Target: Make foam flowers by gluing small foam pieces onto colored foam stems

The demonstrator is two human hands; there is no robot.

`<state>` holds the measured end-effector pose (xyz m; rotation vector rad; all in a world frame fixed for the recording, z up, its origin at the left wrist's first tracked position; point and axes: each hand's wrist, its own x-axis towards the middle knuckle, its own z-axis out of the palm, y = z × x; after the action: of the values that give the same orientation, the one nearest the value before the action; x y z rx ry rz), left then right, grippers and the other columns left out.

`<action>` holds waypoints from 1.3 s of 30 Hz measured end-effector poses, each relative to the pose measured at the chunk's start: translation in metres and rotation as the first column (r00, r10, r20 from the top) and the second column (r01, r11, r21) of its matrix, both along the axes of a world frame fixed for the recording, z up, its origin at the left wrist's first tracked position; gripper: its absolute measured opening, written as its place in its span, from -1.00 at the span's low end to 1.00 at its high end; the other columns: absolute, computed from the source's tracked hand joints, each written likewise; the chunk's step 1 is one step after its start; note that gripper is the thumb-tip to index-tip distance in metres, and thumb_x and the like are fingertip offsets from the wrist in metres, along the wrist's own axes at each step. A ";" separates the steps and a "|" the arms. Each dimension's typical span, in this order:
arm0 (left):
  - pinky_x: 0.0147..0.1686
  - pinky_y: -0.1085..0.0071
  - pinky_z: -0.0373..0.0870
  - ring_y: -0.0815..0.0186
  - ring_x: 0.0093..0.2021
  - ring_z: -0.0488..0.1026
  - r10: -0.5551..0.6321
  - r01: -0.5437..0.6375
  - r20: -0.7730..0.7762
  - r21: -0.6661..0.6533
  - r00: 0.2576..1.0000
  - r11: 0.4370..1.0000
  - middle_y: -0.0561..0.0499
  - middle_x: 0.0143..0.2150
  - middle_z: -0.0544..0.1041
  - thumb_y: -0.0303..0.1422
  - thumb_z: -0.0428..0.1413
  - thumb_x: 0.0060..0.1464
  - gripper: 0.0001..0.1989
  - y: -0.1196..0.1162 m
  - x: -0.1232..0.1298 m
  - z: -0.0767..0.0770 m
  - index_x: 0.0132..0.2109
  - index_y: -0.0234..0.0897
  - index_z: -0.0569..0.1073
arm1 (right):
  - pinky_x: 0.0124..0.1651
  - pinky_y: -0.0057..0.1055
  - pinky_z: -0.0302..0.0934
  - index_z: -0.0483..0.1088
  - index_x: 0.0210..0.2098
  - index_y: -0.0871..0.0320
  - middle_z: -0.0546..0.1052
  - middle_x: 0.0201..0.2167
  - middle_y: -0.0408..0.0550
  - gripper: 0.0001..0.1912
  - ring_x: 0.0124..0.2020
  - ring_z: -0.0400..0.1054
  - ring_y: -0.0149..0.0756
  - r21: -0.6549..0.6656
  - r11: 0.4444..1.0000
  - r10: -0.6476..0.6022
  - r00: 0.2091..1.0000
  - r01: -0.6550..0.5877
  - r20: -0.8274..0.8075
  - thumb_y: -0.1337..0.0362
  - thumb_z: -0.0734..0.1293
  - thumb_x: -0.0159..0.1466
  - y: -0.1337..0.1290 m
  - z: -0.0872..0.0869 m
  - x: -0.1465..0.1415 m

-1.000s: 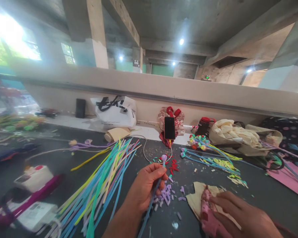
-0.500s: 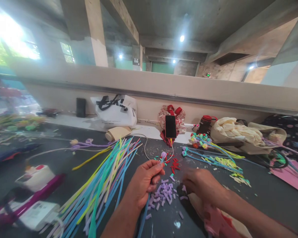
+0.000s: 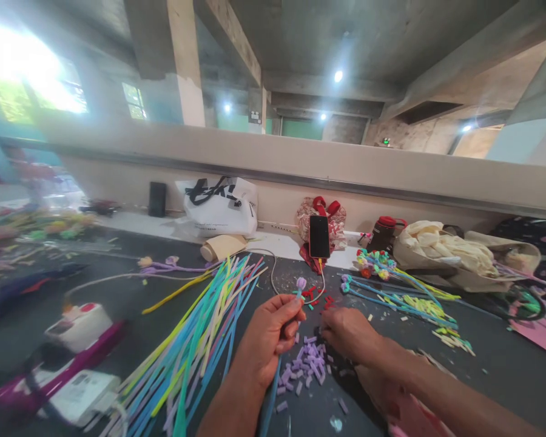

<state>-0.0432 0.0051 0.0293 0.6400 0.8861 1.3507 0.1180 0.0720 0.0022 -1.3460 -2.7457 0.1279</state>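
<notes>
In the head view, your left hand (image 3: pixel 269 334) pinches a blue stem (image 3: pixel 270 403) between thumb and forefinger, with the other fingers curled in below. The stem's purple bud (image 3: pixel 301 283) stands just beyond those fingertips, and its lower length runs back toward you, beside the wrist. Your right hand (image 3: pixel 350 334) is to the right of the left fingers and apart from them, low over the dark table (image 3: pixel 505 370). Its fingers are drawn together and point down; you cannot tell whether they grip a piece.

Short purple pieces (image 3: pixel 307 363) lie loose on your side of both sets of fingertips, between the two hands. Red pieces (image 3: pixel 329 301) are just beyond the right fingers. A phone (image 3: pixel 319 237) leans upright farther beyond them. Left of your left fingers spreads a bundle of coloured stems (image 3: pixel 200 340); well right of your right fingers lie blue-stemmed flowers (image 3: pixel 384 296) and yellow pieces (image 3: pixel 421 305).
</notes>
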 end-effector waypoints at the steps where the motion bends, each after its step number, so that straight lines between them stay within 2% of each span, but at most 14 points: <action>1: -0.82 0.71 -0.19 0.66 -0.74 0.04 -0.005 0.005 -0.002 -0.002 1.000 1.000 0.14 -0.61 0.35 -0.39 0.14 -0.15 -0.86 0.000 0.001 0.000 -0.50 -0.34 0.31 | -0.43 -0.46 0.03 0.38 -0.50 0.20 0.50 -0.48 0.02 -0.83 -0.41 0.36 -0.24 -0.016 1.000 0.003 1.000 -0.003 -0.029 0.44 0.16 0.04 0.000 0.002 0.000; 5: -0.82 0.70 -0.17 0.65 -0.74 0.07 -0.029 0.029 -0.015 -0.020 0.999 0.999 0.14 -0.62 0.35 -0.37 0.14 -0.16 -0.84 0.000 0.005 -0.001 -0.51 -0.35 0.32 | -0.49 -0.53 0.06 0.31 -0.51 0.18 0.42 -0.59 -0.13 -0.85 -0.52 0.33 -0.38 -0.124 0.992 -0.014 0.978 -0.012 -0.209 0.44 0.13 0.06 0.000 0.008 0.005; 10: -0.82 0.69 -0.04 0.61 -0.74 0.14 -0.032 0.030 -0.050 -0.050 0.998 0.998 0.13 -0.63 0.37 -0.34 0.16 -0.18 -0.83 0.000 0.011 -0.007 -0.53 -0.35 0.34 | -0.62 -0.63 0.10 0.21 -0.45 0.17 0.32 -0.63 -0.25 -0.89 -0.64 0.28 -0.49 -0.321 0.946 -0.095 0.907 -0.046 -0.411 0.41 0.09 0.09 -0.009 0.014 0.014; 12: -0.81 0.67 0.01 0.59 -0.74 0.17 -0.038 0.035 -0.063 -0.048 0.997 0.998 0.12 -0.63 0.38 -0.34 0.15 -0.17 -0.84 0.000 0.016 -0.010 -0.52 -0.35 0.35 | -0.60 -0.62 0.11 0.24 -0.42 0.18 0.32 -0.61 -0.25 -0.91 -0.62 0.25 -0.50 -0.392 0.916 -0.145 0.843 -0.084 -0.519 0.40 0.13 0.08 -0.015 0.018 0.018; 16: -0.80 0.65 0.03 0.58 -0.76 0.17 -0.050 0.045 -0.077 -0.067 0.996 0.997 0.14 -0.66 0.37 -0.31 0.16 -0.18 -0.82 -0.003 0.026 -0.012 -0.53 -0.35 0.35 | -0.53 -0.58 0.08 0.34 -0.42 0.19 0.35 -0.58 -0.23 -0.92 -0.58 0.19 -0.50 -0.476 0.855 -0.256 0.634 -0.203 -0.730 0.31 0.26 0.07 -0.027 0.026 0.025; 19: -0.79 0.65 0.02 0.59 -0.78 0.15 -0.045 0.041 -0.075 -0.057 0.996 0.998 0.15 -0.68 0.35 -0.31 0.14 -0.16 -0.81 -0.005 0.031 -0.012 -0.53 -0.34 0.34 | -0.53 -0.56 0.08 0.38 -0.41 0.20 0.36 -0.59 -0.22 -0.87 -0.58 0.19 -0.49 -0.493 0.839 -0.280 0.594 -0.231 -0.754 0.26 0.29 0.06 -0.032 0.027 0.027; 23: -0.79 0.66 0.04 0.59 -0.77 0.15 -0.067 0.065 -0.059 -0.043 0.996 0.997 0.13 -0.67 0.37 -0.33 0.14 -0.15 -0.82 -0.004 0.031 -0.014 -0.53 -0.35 0.34 | -0.61 -0.58 0.07 0.37 -0.47 0.22 0.31 -0.69 -0.26 -0.86 -0.68 0.16 -0.52 -0.560 0.803 -0.374 0.559 -0.205 -0.740 0.25 0.29 0.04 -0.036 0.026 0.024; 27: -0.79 0.67 0.05 0.58 -0.75 0.18 -0.066 0.064 -0.040 -0.029 0.997 0.998 0.12 -0.64 0.38 -0.33 0.15 -0.15 -0.83 -0.003 0.031 -0.017 -0.50 -0.35 0.35 | -0.65 -0.60 0.00 0.33 -0.52 0.22 0.25 -0.72 -0.29 -0.85 -0.71 0.11 -0.55 -0.570 0.803 -0.407 0.537 -0.176 -0.739 0.24 0.28 0.04 -0.038 0.025 0.020; 32: -0.83 0.65 0.04 0.59 -0.81 0.14 -0.080 0.078 -0.040 -0.069 0.996 0.995 0.13 -0.66 0.39 -0.30 0.19 -0.22 -0.80 0.002 0.034 -0.024 -0.50 -0.35 0.38 | -0.66 -0.61 -0.06 0.29 -0.61 0.21 0.21 -0.74 -0.30 -0.82 -0.71 0.08 -0.56 -0.538 0.820 -0.378 0.522 -0.195 -0.765 0.23 0.30 0.01 -0.040 0.026 0.017; 34: -0.84 0.65 0.04 0.59 -0.83 0.13 -0.071 0.068 -0.029 -0.077 0.997 0.995 0.14 -0.68 0.38 -0.29 0.21 -0.25 -0.79 0.004 0.036 -0.025 -0.50 -0.34 0.40 | -0.68 -0.60 -0.08 0.30 -0.60 0.21 0.22 -0.75 -0.30 -0.77 -0.73 0.08 -0.56 -0.586 0.780 -0.427 0.499 -0.220 -0.755 0.16 0.31 0.01 -0.041 0.027 0.017; 39: -0.79 0.67 0.11 0.56 -0.74 0.23 -0.017 0.016 -0.022 -0.066 1.000 0.998 0.08 -0.64 0.41 -0.31 0.23 -0.27 -0.79 0.000 0.040 -0.022 -0.50 -0.39 0.44 | -0.68 -0.60 -0.07 0.35 -0.56 0.24 0.34 -0.73 -0.24 -0.69 -0.75 0.13 -0.56 -0.678 0.668 -0.567 0.380 -0.306 -0.731 0.07 0.34 -0.02 -0.043 0.026 0.015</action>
<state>-0.0031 0.0050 0.0069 0.6114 0.9375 1.2966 0.1329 0.0292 0.0283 -1.0199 -1.4909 1.6165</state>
